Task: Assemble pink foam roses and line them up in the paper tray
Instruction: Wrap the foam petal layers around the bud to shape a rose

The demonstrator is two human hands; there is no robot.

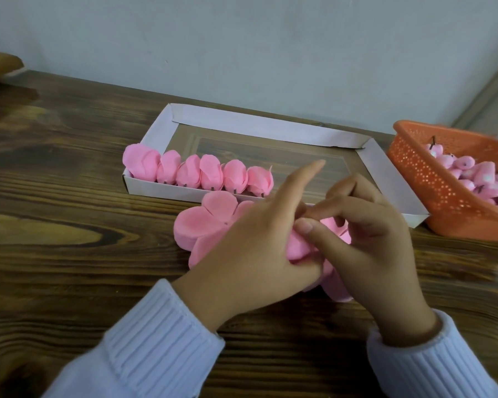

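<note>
- Foam petal stack (pixel 210 222) lies flat on the wooden table (pixel 69 225), just on the near side of the paper tray (pixel 270 124) and touching or almost touching its front wall; both hands sit on top of the stack's right half.
- Left hand (pixel 253 245) presses on the petals with its forefinger stretched out toward the tray; its thumb is tucked beneath, so whether it pinches anything cannot be told.
- Right hand (pixel 374 239) has thumb and fingers curled onto a pink piece in the middle of the stack, and looks clamped on it, though the contact is partly hidden.
- Six finished roses (pixel 199 173) stand in a row along the tray's front wall, running from its left corner rightward, with short dark stems pointing at the viewer.
- Free space in that row begins just right of the last rose, directly beyond the hands, so the next rose would probably travel a short way forward and slightly left; the left hand is nearer that slot.
- Orange plastic basket (pixel 431 179) of pink buds (pixel 472 173) sits to the right, beside the tray's right wall, well clear of that path.
</note>
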